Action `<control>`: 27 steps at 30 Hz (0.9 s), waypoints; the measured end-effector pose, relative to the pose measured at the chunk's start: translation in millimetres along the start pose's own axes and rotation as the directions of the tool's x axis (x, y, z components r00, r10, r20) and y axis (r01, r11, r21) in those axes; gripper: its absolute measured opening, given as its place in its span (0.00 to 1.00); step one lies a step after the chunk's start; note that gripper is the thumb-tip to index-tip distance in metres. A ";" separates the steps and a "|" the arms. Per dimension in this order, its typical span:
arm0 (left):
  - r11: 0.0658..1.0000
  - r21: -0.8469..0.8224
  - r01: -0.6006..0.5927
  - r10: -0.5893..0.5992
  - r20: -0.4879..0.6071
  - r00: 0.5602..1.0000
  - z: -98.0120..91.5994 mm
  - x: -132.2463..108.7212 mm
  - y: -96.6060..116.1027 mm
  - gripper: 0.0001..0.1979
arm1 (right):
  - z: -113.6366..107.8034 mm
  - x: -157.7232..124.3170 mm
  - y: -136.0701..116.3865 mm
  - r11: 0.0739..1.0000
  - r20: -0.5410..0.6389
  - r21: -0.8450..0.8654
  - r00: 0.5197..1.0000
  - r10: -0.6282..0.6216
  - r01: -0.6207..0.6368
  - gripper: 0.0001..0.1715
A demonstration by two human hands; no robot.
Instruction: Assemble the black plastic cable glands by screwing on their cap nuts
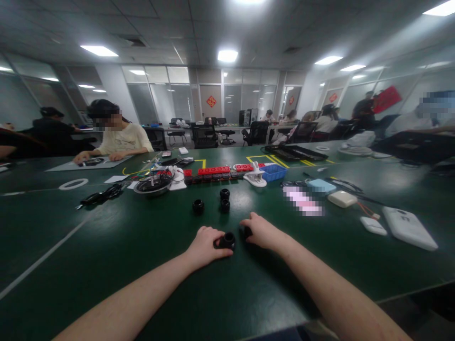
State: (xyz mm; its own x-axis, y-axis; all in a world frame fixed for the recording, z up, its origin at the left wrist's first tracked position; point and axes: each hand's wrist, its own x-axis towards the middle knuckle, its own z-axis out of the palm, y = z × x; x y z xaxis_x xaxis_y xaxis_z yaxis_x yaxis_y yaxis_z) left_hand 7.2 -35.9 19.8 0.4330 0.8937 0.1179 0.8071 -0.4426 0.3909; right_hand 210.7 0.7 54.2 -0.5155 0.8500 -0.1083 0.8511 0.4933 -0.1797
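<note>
A broad, dark green, smooth-topped bench (227, 303) is being shown across the middle and lower frame, and everything at hand is being carried by it. A long row of red-and-black blocks (215, 171) is being supported just above the centre, with an open blue plastic bin (273, 176) beside its right end. At lower centre, two bare hands are being kept near each other but apart. By the left hand (204, 246), a short, glossy black, hollow cylinder (228, 240) is being gripped from its left side, the thumb being placed along the near wall and the other fingers behind; its round opening is being left uncovered, facing up. By the right hand (265, 232), a small dark piece (248, 232) is being held between curled fingers, its shape being mostly hidden. Farther up the frame, three loose, squat black rings (198, 206) are being left standing, one at left and two close together at right.

From its size and sheen, the cylinder is being judged light, stiff and not fragile, though perhaps slippery where polished. Its outer wall is being judged the best hold, with opposite sides being pinched and the opening being kept clear.
</note>
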 end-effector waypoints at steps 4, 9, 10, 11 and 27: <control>1.000 -0.001 0.011 -0.011 -0.009 1.000 0.0 -1.1 0.4 0.19 | 1.8 -2.0 2.8 0.999 -0.020 0.043 1.000 0.000 0.001 0.33; 0.999 0.005 0.032 -0.032 -0.015 0.999 -1.0 -2.6 2.3 0.20 | 3.0 -2.0 4.4 0.997 -0.019 0.075 1.000 -0.003 0.005 0.30; 0.999 0.006 0.038 -0.038 -0.015 0.999 -1.3 -2.8 2.7 0.20 | 3.6 -1.8 5.2 0.997 -0.017 0.080 1.000 -0.005 0.007 0.31; 0.999 0.008 0.042 -0.042 -0.013 0.999 -1.6 -3.0 3.2 0.21 | 4.1 -1.7 6.1 0.996 -0.014 0.085 1.000 -0.006 0.008 0.31; 0.996 -0.034 -0.084 0.074 -0.241 0.968 2.3 -7.6 0.6 0.35 | -6.8 -16.4 6.2 0.997 0.025 0.075 1.000 0.017 -0.019 0.38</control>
State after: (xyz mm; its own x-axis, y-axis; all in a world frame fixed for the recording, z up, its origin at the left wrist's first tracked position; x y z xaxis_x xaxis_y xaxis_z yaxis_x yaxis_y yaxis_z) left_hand 5.4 -43.1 17.0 0.3817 0.8501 0.3629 0.7536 -0.5135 0.4104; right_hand 225.1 -8.9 61.5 -0.5030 0.8536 -0.1357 0.8510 0.4616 -0.2506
